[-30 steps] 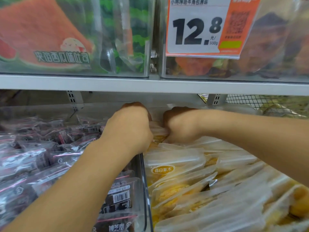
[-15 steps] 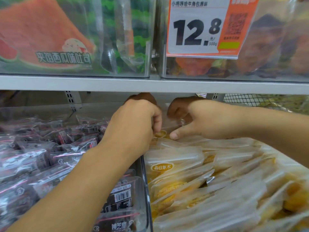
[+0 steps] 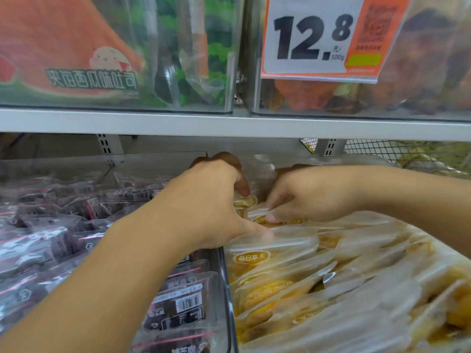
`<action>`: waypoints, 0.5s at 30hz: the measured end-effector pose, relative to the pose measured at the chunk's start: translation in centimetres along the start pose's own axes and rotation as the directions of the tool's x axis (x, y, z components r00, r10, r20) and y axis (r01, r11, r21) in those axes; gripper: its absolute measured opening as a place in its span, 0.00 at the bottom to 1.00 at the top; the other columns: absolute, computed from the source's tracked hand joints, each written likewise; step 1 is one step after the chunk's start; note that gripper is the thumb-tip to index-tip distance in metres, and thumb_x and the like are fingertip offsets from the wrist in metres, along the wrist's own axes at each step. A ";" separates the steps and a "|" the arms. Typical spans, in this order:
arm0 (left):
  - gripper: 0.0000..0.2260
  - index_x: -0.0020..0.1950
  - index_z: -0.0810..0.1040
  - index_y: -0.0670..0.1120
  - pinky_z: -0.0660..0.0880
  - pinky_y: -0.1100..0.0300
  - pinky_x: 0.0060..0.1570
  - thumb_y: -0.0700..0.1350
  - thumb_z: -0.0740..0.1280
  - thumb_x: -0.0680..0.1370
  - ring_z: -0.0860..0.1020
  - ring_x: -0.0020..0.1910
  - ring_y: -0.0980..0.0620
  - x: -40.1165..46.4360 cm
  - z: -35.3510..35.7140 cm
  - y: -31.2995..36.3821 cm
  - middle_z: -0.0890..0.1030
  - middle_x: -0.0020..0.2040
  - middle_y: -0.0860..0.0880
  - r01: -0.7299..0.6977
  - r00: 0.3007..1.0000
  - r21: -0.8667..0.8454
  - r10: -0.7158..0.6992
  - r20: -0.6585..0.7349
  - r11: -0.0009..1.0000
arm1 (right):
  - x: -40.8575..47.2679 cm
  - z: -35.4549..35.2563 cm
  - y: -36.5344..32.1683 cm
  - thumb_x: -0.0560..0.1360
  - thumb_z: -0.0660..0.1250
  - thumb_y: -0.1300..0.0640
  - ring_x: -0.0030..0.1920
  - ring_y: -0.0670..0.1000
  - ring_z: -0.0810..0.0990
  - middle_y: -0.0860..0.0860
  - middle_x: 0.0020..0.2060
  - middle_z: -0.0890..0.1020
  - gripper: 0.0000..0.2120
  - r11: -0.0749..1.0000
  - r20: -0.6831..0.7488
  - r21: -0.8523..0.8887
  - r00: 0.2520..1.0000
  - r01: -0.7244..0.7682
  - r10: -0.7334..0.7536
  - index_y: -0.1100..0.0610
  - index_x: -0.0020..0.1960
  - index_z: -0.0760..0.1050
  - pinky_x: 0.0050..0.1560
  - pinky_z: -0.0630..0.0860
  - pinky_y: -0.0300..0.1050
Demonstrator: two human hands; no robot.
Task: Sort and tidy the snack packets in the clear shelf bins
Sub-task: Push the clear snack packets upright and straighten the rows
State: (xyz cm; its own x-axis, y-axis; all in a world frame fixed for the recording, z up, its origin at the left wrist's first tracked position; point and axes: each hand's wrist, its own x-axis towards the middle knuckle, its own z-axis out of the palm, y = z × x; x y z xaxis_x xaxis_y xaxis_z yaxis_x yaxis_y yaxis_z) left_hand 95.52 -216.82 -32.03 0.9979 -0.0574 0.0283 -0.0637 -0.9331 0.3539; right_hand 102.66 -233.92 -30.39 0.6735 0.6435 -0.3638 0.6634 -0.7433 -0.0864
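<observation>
Fingers (image 3: 242,184) of the left hand (image 3: 211,200) curl down onto yellow snack packets (image 3: 293,276) at the back of the right clear bin (image 3: 230,301); the right hand (image 3: 313,194) pinches one packet (image 3: 257,214) there. Dark packets (image 3: 63,238) fill the left bin. Above, a grey metal shelf (image 3: 229,124) carries further clear bins (image 3: 229,80) and a price tag (image 3: 318,39) reading 12.8. Wire mesh (image 3: 382,149) backs the lower shelf.
</observation>
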 end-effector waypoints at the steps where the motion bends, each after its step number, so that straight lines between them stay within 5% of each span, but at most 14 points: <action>1: 0.38 0.56 0.77 0.61 0.74 0.52 0.63 0.76 0.73 0.51 0.73 0.64 0.54 0.0 0.1 0.0 0.73 0.67 0.59 0.002 1.000 -0.008 -0.002 0.000 1.000 | 0.6 -0.1 -0.2 0.80 0.65 0.44 0.45 0.50 0.80 0.48 0.43 0.84 0.16 0.998 0.046 -0.053 0.999 -0.022 0.024 0.56 0.50 0.82 0.48 0.76 0.46; 5: 0.34 0.57 0.77 0.60 0.74 0.53 0.64 0.72 0.76 0.55 0.72 0.63 0.54 0.2 0.5 -0.2 0.73 0.66 0.59 -0.007 1.000 -0.012 0.007 -0.015 1.000 | 1.6 0.6 -1.2 0.80 0.65 0.44 0.35 0.51 0.73 0.49 0.33 0.77 0.17 0.984 0.050 -0.174 0.998 -0.038 0.047 0.56 0.43 0.78 0.33 0.68 0.43; 9: 0.44 0.56 0.76 0.59 0.78 0.52 0.57 0.78 0.65 0.44 0.77 0.56 0.54 0.7 0.7 -0.8 0.76 0.58 0.59 -0.028 0.999 -0.045 0.025 -0.047 0.999 | 1.6 0.9 -1.3 0.79 0.69 0.51 0.31 0.47 0.70 0.50 0.28 0.76 0.17 0.969 -0.210 0.203 0.973 0.139 -0.096 0.58 0.34 0.78 0.38 0.70 0.45; 13: 0.49 0.65 0.75 0.57 0.77 0.54 0.59 0.76 0.71 0.48 0.76 0.58 0.54 0.7 0.7 -1.0 0.76 0.62 0.59 -0.025 0.999 -0.071 0.022 -0.038 0.997 | 2.8 2.1 -0.8 0.79 0.68 0.54 0.45 0.51 0.84 0.49 0.47 0.87 0.08 0.822 -0.306 0.506 0.946 0.260 -0.110 0.51 0.52 0.86 0.55 0.79 0.48; 15: 0.48 0.67 0.74 0.56 0.76 0.55 0.61 0.75 0.72 0.51 0.76 0.60 0.55 0.6 0.6 -0.9 0.75 0.64 0.60 -0.015 1.000 -0.071 0.013 -0.022 0.997 | 3.1 2.5 -0.7 0.80 0.67 0.54 0.54 0.46 0.83 0.43 0.53 0.85 0.10 0.821 -0.283 0.505 0.950 0.266 -0.134 0.47 0.58 0.83 0.61 0.76 0.41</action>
State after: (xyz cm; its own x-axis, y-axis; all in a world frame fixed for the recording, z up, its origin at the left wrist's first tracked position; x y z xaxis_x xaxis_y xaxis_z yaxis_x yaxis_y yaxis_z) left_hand 96.22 -216.20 -32.93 0.9967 -0.0619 0.0530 -0.0785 -0.9046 0.4190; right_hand 103.51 -231.89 -33.78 0.6433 0.7623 -0.0717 0.5590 -0.5316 -0.6363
